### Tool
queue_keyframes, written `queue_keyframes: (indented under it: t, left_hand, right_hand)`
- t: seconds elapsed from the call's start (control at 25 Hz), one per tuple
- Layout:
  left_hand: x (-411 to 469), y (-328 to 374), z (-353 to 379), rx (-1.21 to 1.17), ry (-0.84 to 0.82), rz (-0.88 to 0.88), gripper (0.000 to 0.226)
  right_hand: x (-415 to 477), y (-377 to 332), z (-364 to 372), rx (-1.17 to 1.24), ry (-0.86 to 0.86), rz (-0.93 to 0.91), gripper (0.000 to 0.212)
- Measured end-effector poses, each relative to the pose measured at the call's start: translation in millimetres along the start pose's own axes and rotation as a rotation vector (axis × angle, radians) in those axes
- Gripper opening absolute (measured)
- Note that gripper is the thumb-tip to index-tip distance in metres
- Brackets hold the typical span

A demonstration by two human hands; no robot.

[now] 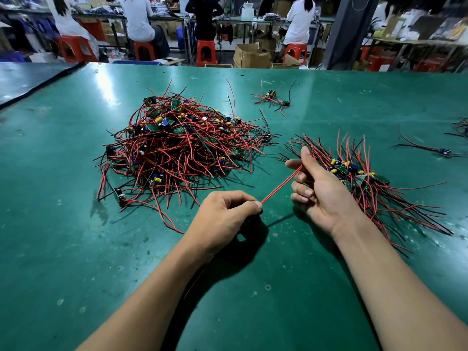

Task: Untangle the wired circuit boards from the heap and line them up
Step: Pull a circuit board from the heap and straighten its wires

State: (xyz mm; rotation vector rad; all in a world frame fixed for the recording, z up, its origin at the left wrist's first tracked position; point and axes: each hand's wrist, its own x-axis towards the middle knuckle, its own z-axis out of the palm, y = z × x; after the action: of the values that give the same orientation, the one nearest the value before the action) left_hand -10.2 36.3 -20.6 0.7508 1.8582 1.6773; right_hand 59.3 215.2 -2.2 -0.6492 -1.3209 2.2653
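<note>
Red wire pair (pixel 281 184) was stretched taut between both hands, low over the table (pixel 76 236), just in front of the heap (pixel 177 148).

Left hand (pixel 225 216) was closed in a fist round the wire's near end. The board was hidden inside it, so I couldn't confirm one was there. Right hand (pixel 319 191) pinched the far end between thumb and index, with the other fingers loosely curled and holding nothing else.

Risks, as I judged them:
- Tension on a taut pair could tear leads off the solder joints if either hand yanked.
- Right hand sat right over the lined-up row (pixel 364 181), so a careless set-down could knock that row askew or re-tangle it.
- A loose red lead trailed under the left forearm and could snag on the sleeve-side arm during the move.
- Heap wires fanned out close to the left hand and were easy to drag along.

Counts:
- 1 heap, boards too tangled to count
- 1 lined-up row, boards overlapped, no reliable count
- 1 small stray cluster (pixel 272 97) farther back
- 1 lone wired board (pixel 443 151) on the right
- 1 partial tangle (pixel 462 127) cut off at the right edge
- 4 workers (pixel 138 19) seated at the benches behind, backs turned
</note>
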Motion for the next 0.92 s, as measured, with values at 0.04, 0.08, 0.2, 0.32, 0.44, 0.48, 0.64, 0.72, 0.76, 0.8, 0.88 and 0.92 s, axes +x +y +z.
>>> queue_keyframes:
  t: [0.04,0.08,0.2,0.32,0.44,0.48,0.64,0.72,0.76,0.8,0.88,0.92]
  left_hand:
    - [0,-1,0,0.000,0.002,0.003,0.013]
    - [0,-1,0,-0.002,0.002,0.005,0.013]
    - [0,-2,0,-0.008,-0.001,0.008,0.013]
    - [0,-3,1,-0.013,0.005,0.004,0.013]
    - [0,-2,1,-0.025,0.006,0.001,0.014]
    - [0,-2,1,-0.029,0.006,0.001,0.014]
    - [-2,2,1,-0.057,0.015,0.009,0.013]
    - [-3,5,1,-0.077,0.027,0.011,0.012]
    - [-3,6,1,-0.091,0.032,0.011,0.013]
    - [-3,7,1,-0.107,0.039,0.012,0.013]
    - [-3,9,1,-0.153,0.062,0.009,0.015]
    - [-3,11,1,-0.188,0.077,0.000,0.017]
  right_hand:
    - [0,0,0,-0.019,-0.012,0.005,0.036]
    - [-1,1,0,-0.036,-0.026,0.014,0.037]
    - [-1,4,1,-0.060,-0.045,0.041,0.043]
    - [-1,4,2,-0.065,-0.046,0.054,0.046]
    - [-2,4,3,-0.069,-0.043,0.066,0.049]
    - [-3,3,3,-0.073,-0.046,0.073,0.050]
    - [-3,4,4,-0.130,-0.069,0.121,0.062]
    - [-4,5,4,-0.152,-0.097,0.160,0.065]
    - [-4,5,4,-0.165,-0.117,0.179,0.064]
    - [-5,6,4,-0.186,-0.141,0.193,0.062]
    - [-8,8,4,-0.246,-0.202,0.206,0.051]
    - [-10,9,4,-0.271,-0.236,0.207,0.045]
